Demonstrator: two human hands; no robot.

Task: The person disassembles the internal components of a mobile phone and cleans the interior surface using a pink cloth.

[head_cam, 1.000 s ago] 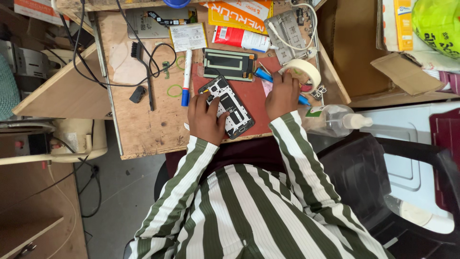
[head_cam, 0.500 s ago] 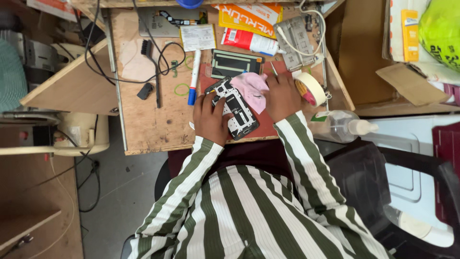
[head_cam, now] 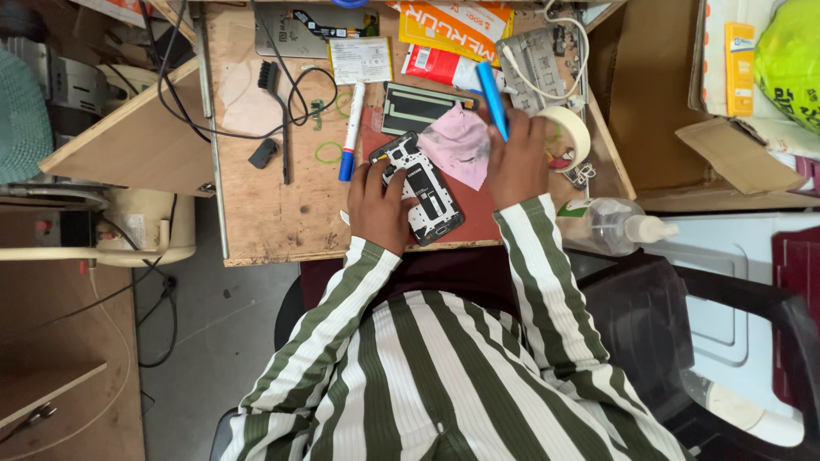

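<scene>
An opened smartphone (head_cam: 423, 192) with its back cover off lies on the red mat of a wooden workbench (head_cam: 256, 205). My left hand (head_cam: 380, 205) presses on its left side and holds it down. My right hand (head_cam: 517, 154) grips a blue pen-like tool (head_cam: 492, 98) that points away from me. The same hand also rests on a pink cloth (head_cam: 457, 145) lying just above the phone. A roll of masking tape (head_cam: 571, 135) sits right beside my right hand.
A blue-capped white marker (head_cam: 350, 132), a black brush (head_cam: 272, 102), cables, a phone back panel (head_cam: 423, 104) and orange and red packets (head_cam: 457, 26) crowd the bench. A clear spray bottle (head_cam: 611, 226) stands at the right. A black chair (head_cam: 683, 341) is beside me.
My right hand moved off the tape roll, a pink cloth appeared beside the phone, and the blue tool is now raised in that hand. The left hand stayed on the phone.
</scene>
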